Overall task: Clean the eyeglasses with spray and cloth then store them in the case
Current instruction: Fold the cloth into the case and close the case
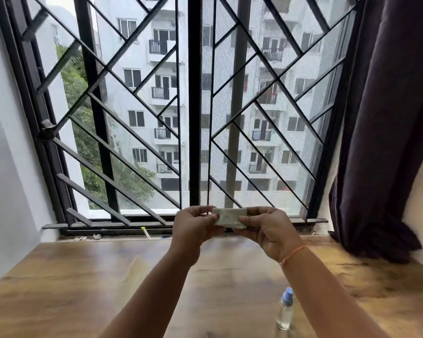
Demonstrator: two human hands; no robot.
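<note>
Pinched at both ends by left hand [193,228] and right hand [266,230]: cloth [230,217], best kept flat and taut; spray bottle [285,311] at five o'clock.

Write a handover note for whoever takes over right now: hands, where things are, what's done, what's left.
Left hand: pinches the left end of the folded cloth.
Right hand: pinches the right end of it; the cloth is held up in the air, in front of the window.
Spray bottle: stands on the wooden table, near the right forearm, blue cap on.
Eyeglasses and case: not in view.
Done: cloth is in hand; whether the lenses were sprayed or wiped cannot be told.
Left: find the eyeglasses, check them, finish wiping if needed, put them in the case.
</note>
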